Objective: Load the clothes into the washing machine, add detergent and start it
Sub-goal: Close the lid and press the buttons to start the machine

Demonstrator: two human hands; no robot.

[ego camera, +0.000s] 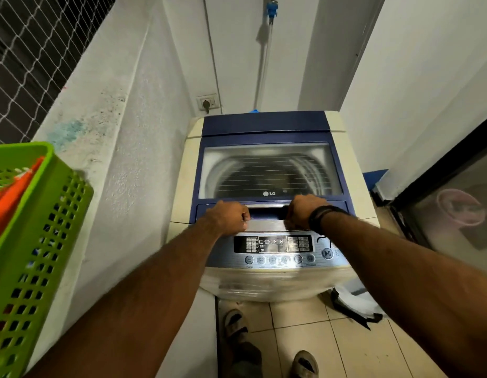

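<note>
Two hands on lid handle recess: left hand [228, 217] and right hand [305, 211], each grip curled round handle edge of washing machine lid [269, 170], still closed. Handle's long axis runs left-right, just beyond knuckles; both hands equally near. One green laundry basket [43, 241] well left, orange clothes [10, 197] inside, not yet loaded.
</note>
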